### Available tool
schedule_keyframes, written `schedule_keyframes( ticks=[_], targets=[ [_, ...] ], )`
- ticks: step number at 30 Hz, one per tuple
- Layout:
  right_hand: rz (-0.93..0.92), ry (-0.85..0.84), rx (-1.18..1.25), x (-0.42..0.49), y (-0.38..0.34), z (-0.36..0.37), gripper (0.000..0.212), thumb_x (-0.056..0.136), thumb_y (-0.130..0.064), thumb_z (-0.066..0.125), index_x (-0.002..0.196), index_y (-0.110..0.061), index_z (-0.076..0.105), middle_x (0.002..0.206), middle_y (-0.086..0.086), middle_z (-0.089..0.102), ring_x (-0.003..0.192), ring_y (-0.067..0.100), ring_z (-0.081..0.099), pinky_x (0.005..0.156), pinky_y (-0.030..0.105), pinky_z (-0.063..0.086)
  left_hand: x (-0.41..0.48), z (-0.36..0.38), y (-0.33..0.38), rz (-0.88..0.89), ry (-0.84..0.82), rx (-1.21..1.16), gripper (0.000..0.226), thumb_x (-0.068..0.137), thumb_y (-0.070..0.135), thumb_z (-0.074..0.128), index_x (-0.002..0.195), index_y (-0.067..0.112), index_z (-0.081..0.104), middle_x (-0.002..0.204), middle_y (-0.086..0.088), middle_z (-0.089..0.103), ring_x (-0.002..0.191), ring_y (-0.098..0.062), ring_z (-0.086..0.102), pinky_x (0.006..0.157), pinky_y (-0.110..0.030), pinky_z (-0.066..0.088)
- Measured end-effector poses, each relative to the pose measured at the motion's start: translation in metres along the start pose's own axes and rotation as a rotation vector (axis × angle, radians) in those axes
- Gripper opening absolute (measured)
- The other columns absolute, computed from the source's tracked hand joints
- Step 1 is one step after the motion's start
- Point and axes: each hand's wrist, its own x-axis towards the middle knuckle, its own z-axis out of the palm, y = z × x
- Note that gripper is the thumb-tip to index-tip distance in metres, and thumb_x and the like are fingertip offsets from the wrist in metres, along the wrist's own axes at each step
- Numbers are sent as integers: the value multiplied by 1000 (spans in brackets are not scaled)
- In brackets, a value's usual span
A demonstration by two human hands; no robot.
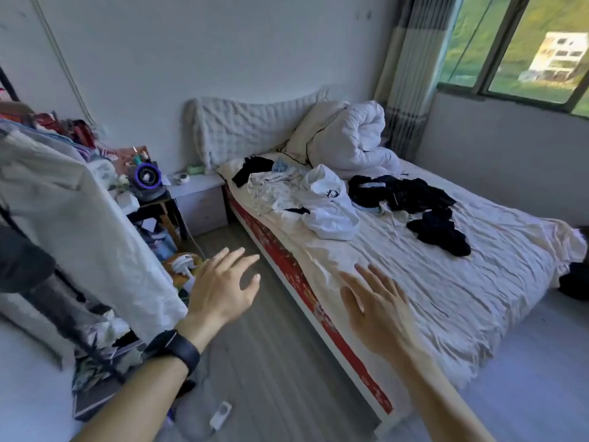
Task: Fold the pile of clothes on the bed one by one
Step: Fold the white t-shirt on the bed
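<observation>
On my feed, the left hand (223,285) hung palm down with its fingers spread and loose, holding nothing, over the grey wooden floor (271,346) just beside the bed's long side. A black wristband (173,349) circled its wrist. The right hand (376,307) reached flat over the near edge of the bed (462,314), a low mattress under a crumpled cream sheet, with its fingers straight and fanned apart and nothing in them. I could not tell whether the palm touched the sheet.

The pile of clothes lay unfolded farther up the bed, well apart from both hands. The white crumpled garments (325,202) sat toward the bed's floor side. The black tangled garments (414,193) lay beside them, toward its window side. One dark bunched piece (443,232) rested a little nearer the bed's foot.

At the head of the bed, a white rolled duvet (350,135) was heaped behind the clothes. A red patterned band (287,260) ran along the bed's side below the sheet. A pale grey bedside cabinet (197,199) stood against the bed's head corner. A large white hanging cloth (79,202) draped across the floor from the bed, and a small white plug block (221,416) lay on the floor near the bed's foot.
</observation>
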Motion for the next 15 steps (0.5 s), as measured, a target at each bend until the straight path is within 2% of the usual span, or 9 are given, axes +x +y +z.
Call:
schedule_keyframes(
  ticks=[4,7,10,15],
  targets=[
    [55,-7,29,79,12,28,52,104,-57,22,139,-41,55,153,-7,49,148,20,35,119,44,30,85,23,-14,8,-67,-12,53,88,54,41,136,38,59,149,2,51,142,-24,40,114,-47,34],
    [55,6,32,149,28,55,45,103,-54,29,137,-42,56,152,-8,50,147,18,36,117,41,29,158,53,-25,26,-81,5,56,89,56,36,138,39,55,152,2,47,145,-23,36,117,-47,31],
    [54,-13,64,226,51,86,54,101,-58,19,142,-43,50,158,-9,42,151,18,29,121,45,25,234,87,-34,23,-91,21,58,88,59,33,139,40,55,153,3,46,145,-22,35,117,-47,30],
    [67,7,101,356,88,127,50,102,-55,25,139,-40,56,150,-6,53,146,21,40,116,46,33,357,134,-48,-11,-158,20,50,95,54,43,143,42,48,158,7,37,149,-18,26,121,-44,23]
  ],
)
